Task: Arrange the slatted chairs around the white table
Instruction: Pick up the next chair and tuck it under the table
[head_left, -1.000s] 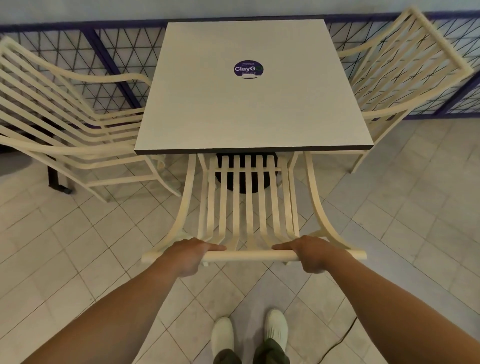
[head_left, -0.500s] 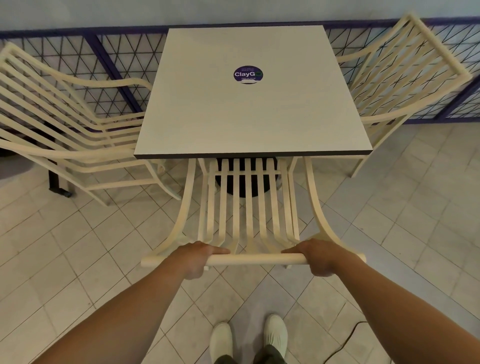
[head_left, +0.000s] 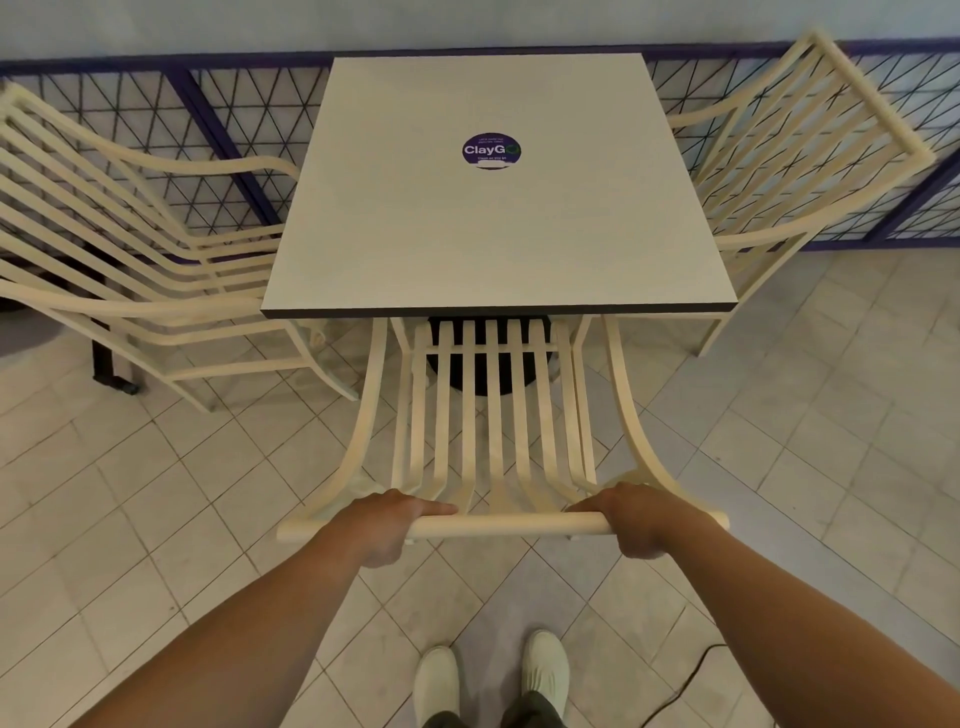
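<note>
Since a second ago the near chair (head_left: 493, 415) has slid slightly farther under the white table (head_left: 493, 218) (front slats now hidden). Left hand (head_left: 382, 525) and right hand (head_left: 631, 519) wrap its top rail. Side chairs unmoved; this placement looks nearly finished.

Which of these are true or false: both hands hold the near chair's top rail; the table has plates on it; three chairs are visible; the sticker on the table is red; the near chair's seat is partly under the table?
1. Both hands hold the near chair's top rail. True: the left hand and right hand grip the near chair at its top rail.
2. The white table has plates on it. False: only a round sticker shows.
3. Three chairs are visible. True: also a left chair and a right chair.
4. The sticker is red. False: it is purple.
5. The near chair's seat is partly under the table. True.
</note>
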